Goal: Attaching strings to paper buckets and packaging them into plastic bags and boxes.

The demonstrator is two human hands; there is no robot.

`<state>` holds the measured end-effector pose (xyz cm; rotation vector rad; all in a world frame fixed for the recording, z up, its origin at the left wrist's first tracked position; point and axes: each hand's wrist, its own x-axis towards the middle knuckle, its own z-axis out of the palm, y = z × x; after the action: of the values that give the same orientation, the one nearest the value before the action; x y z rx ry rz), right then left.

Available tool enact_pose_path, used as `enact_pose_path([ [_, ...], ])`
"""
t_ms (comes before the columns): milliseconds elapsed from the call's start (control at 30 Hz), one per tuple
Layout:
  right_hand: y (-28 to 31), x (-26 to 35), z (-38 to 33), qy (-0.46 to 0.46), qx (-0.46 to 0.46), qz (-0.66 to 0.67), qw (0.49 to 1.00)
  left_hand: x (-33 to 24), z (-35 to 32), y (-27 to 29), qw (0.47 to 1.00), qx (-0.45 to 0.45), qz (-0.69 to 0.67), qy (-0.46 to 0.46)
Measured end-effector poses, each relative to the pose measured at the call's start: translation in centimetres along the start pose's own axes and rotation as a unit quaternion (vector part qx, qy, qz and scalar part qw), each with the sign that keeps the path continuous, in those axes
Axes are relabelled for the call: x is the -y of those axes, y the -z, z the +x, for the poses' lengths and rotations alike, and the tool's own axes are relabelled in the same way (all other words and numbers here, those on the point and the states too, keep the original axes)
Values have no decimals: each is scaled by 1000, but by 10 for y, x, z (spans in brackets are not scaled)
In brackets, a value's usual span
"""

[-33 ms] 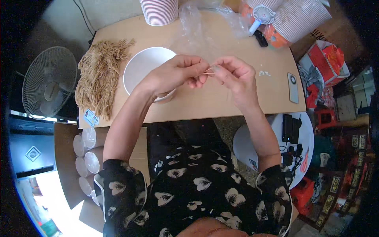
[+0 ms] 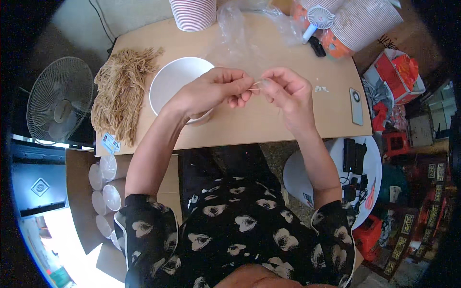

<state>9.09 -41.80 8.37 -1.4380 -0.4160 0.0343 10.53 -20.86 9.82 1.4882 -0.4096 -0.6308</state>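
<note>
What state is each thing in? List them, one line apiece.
Left hand, closed in a pinch
Right hand, closed in a pinch
Pale strand, held between the hands
White bowl, upright, partly hidden
Tan stringy bundle, heaped loosely
Phone, lying flat
Cardboard box, open
Cup stack, nested
Large fan, upright; running unclear

Readable text: none. Card (image 2: 110,143), blue and white: print too small to read. Blue panel (image 2: 54,178): pale diamond emblem (image 2: 40,186), details indistinct. Dark frame (image 2: 399,246), lower right: gold marks (image 2: 407,223), illegible.
</note>
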Motion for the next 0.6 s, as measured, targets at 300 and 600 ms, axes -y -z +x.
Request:
enact_pose_path([
  [300, 12, -3, -9, -67, -15, 10, 998, 3, -1, -5, 999, -31, -8, -10],
  [600, 23, 1, -12, -54, 43, -32, 997, 0, -4, -14, 997, -56, 40, -26],
])
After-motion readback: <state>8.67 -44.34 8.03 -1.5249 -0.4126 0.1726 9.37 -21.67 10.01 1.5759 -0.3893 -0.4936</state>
